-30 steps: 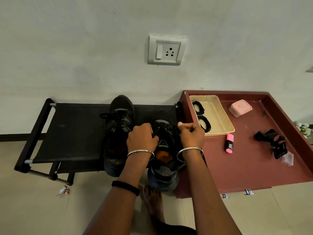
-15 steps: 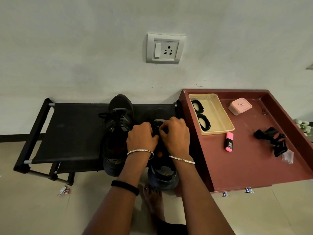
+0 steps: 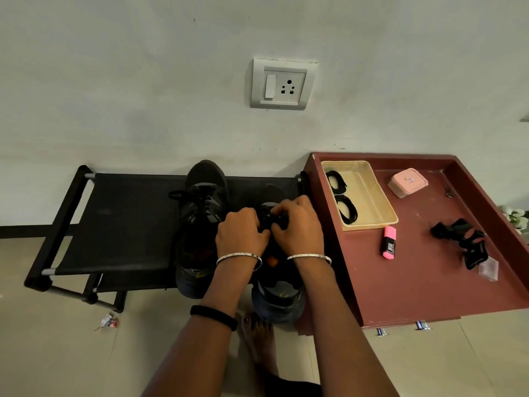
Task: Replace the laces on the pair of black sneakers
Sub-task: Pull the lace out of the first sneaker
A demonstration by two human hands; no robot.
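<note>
Two black sneakers stand on a low black rack (image 3: 123, 222), toes toward the wall. The left sneaker (image 3: 201, 213) is laced, its bow lying loose on top. The right sneaker (image 3: 279, 299) is mostly covered by my hands; only its heel and toe show. My left hand (image 3: 242, 234) and my right hand (image 3: 297, 224) sit close together over its tongue, fingers pinched on the black lace (image 3: 272, 222) between them. Two coiled black laces (image 3: 346, 209) lie in a beige tray (image 3: 369, 196) to the right.
A maroon tray-like table (image 3: 423, 270) adjoins the rack on the right, holding a pink highlighter (image 3: 389, 245), a pink box (image 3: 408, 182), black clips (image 3: 461, 239) and a small clear case (image 3: 489, 269). A wall socket (image 3: 283, 84) is above. My bare foot (image 3: 257, 336) stands on the tiled floor.
My right hand came in from the right edge of the shoe to the middle, meeting my left hand over the tongue. My left hand barely moved.
</note>
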